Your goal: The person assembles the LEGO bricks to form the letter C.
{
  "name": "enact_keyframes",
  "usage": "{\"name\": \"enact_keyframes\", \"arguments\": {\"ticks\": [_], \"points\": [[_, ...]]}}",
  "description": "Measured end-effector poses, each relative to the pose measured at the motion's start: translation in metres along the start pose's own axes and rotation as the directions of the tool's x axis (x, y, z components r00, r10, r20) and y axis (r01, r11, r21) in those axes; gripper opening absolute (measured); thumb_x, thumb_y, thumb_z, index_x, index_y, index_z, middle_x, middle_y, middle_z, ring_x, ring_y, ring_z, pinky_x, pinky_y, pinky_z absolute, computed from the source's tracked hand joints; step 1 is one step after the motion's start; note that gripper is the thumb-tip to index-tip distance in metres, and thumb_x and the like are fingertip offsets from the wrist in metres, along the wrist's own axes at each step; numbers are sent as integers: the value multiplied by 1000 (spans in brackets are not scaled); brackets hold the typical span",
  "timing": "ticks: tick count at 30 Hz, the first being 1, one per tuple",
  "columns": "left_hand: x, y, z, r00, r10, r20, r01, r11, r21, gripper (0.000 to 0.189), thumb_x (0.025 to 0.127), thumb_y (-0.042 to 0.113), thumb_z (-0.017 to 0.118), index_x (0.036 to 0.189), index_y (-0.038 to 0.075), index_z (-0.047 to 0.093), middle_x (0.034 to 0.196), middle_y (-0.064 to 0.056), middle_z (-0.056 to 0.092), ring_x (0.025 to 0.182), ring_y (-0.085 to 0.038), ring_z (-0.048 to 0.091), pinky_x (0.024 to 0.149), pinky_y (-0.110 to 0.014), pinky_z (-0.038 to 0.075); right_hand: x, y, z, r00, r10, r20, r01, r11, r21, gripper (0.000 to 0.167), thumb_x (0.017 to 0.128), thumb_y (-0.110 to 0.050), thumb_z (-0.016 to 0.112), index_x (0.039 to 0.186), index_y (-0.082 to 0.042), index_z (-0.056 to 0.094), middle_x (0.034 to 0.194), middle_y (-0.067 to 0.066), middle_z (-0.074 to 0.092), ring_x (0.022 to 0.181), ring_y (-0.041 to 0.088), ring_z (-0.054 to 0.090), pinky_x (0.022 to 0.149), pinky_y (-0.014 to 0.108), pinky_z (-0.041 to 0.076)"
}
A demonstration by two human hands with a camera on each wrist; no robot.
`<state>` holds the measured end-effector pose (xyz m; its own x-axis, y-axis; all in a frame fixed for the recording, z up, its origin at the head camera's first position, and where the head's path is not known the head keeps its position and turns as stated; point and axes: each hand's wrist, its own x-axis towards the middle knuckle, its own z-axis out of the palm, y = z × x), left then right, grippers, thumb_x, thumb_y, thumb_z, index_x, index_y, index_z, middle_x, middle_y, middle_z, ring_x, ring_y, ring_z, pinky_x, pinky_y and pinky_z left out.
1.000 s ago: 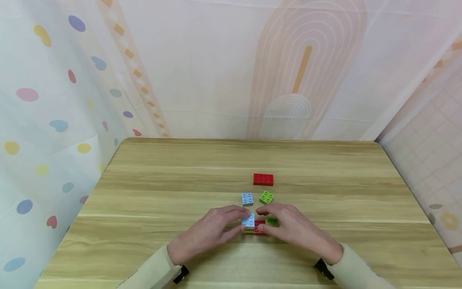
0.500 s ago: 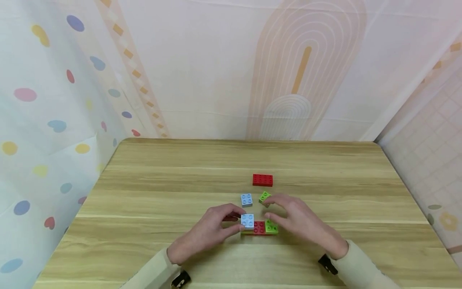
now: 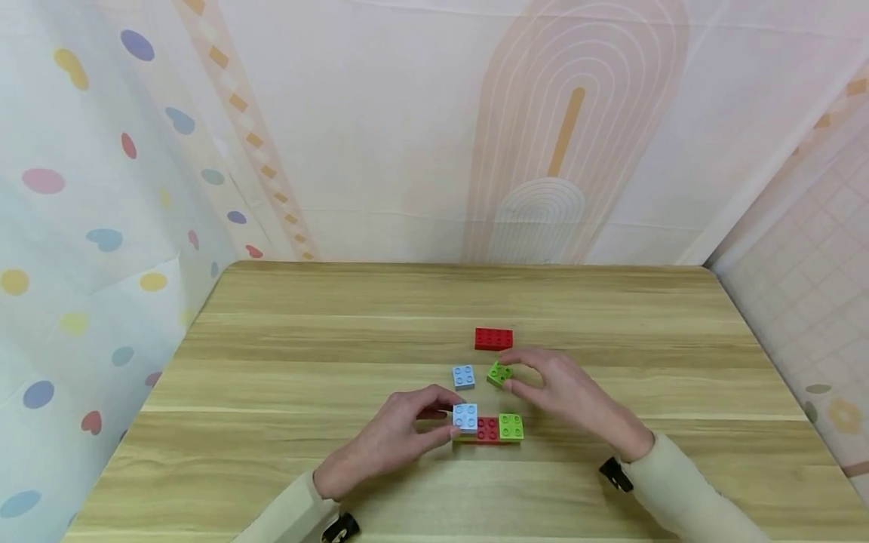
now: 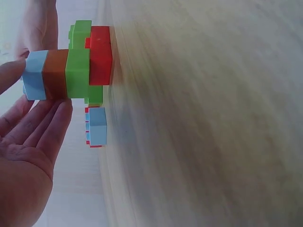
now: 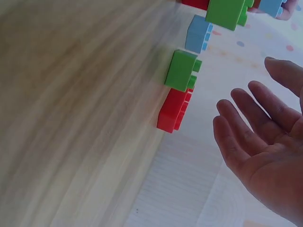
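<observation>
Light-blue top brick (image 3: 465, 416) is clamped in the left grip (image 3: 400, 431), over a brown brick (image 4: 56, 74), a stacked green brick (image 4: 78, 74) and the red base brick (image 4: 100, 56). Beyond that base, the right grip (image 3: 566, 388), fingers apart, hangs over a loose green brick (image 5: 180, 71) on the table (image 3: 339, 362).

The right hand (image 3: 569, 391) neared the loose green brick (image 3: 498, 374).

The stacked bricks (image 3: 465, 417), the loose red brick (image 3: 493, 339) and the loose green brick (image 5: 179, 73) look like smooth plastic with a faint sheen. The tabletop (image 3: 326, 339) is wood-grained and smooth; the backdrop (image 3: 380, 136) resembles matt, creased cloth.
</observation>
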<state>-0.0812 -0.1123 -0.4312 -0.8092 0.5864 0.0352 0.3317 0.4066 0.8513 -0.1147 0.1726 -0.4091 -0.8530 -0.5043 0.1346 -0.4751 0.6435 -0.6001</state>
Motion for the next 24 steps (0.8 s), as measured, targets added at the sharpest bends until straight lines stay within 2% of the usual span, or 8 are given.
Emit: {"name": "enact_keyframes", "arguments": {"ticks": [7,14,24], "points": [[-1,-2,0,999,33,17,-33,999,-25,33,98,19,74,128,10,65,127,-7,71,116,-23,69,99,-35,57,7,3,-2,999,-19,41,18,1000,14,37,100,-22,72,134,-7,67,133,6,69,126,30,63,106,55,50],[0,-3,0,999,41,16,-41,999,-36,32,98,17,74,127,9,65,126,-8,72,116,-22,70,99,-32,56,15,6,-1,995,-23,97,22,1000,10,42,100,-27,71,137,-9,66,137,3,67,130,29,60,109,55,48],[0,-5,1,999,49,7,-49,998,-28,31,98,18,74,127,10,65,125,-7,72,115,-21,70,98,-34,57,23,7,2,989,-60,135,57,998,32,47,99,-27,73,142,-10,62,141,3,65,129,26,61,108,52,49]]}}
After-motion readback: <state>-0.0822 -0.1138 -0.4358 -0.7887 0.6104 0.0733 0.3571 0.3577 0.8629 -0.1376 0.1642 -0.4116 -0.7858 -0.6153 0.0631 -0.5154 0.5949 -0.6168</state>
